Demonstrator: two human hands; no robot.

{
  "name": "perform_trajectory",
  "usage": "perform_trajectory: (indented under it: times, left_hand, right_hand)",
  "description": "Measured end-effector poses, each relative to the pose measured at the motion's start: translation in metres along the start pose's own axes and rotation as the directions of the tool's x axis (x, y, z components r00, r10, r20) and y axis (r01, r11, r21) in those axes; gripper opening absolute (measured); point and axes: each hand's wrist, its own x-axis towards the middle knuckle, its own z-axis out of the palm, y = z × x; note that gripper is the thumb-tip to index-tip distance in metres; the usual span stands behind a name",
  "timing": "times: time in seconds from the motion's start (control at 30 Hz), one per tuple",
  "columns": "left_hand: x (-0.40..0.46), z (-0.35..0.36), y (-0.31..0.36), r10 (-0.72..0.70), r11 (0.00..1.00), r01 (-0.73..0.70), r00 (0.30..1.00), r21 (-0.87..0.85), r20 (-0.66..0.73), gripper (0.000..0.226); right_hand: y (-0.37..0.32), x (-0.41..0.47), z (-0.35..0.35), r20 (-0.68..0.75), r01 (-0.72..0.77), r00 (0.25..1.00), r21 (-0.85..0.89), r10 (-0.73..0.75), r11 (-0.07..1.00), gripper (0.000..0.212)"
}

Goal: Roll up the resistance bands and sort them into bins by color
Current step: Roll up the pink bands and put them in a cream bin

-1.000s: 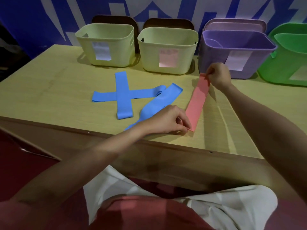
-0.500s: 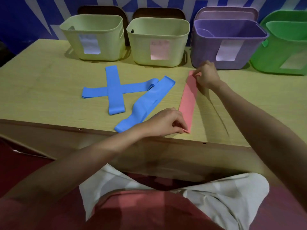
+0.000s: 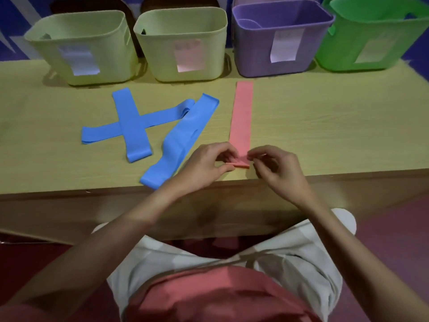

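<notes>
On the wooden table (image 3: 325,126), four bins stand behind the pink band (image 3: 241,117), which lies flat beside three blue bands (image 3: 130,126). The left hand (image 3: 204,163) and right hand (image 3: 276,166) each pinch the pink band's folded near end

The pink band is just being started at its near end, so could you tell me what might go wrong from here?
1. The first fold of the pink band is small and pinched only by the left hand and right hand; a slipped pinch could let it spring open.
2. The roll sits close to the table edge, so it might drop off.
3. The nearest blue band lies under the left hand and could get dragged.
</notes>
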Motion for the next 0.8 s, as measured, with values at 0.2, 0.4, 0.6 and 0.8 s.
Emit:
perform_trajectory:
  times: [0.2,0.4,0.6,0.8]
  left_hand:
    - [-0.004,0.005,0.001,-0.011,1.000,0.009,0.997,-0.029,-0.077,0.020]
    - [-0.002,0.006,-0.002,0.012,1.000,-0.012,0.997,-0.002,-0.079,0.016]
    - [-0.004,0.007,-0.003,0.116,0.988,-0.104,0.988,0.118,-0.101,0.011]
    - [-0.009,0.009,-0.003,0.180,0.973,-0.157,0.976,0.172,-0.127,0.015]
  right_hand:
    - [0.002,-0.008,0.007,-0.008,0.099,0.995,-0.063,-0.100,0.993,0.020]
    - [0.000,-0.007,0.011,-0.043,0.105,0.993,-0.119,-0.111,0.987,0.021]
    - [0.002,-0.004,0.014,-0.037,0.162,0.984,-0.188,-0.172,0.969,0.013]
    - [0.005,-0.004,0.015,-0.027,0.163,0.985,-0.181,-0.171,0.970,0.009]
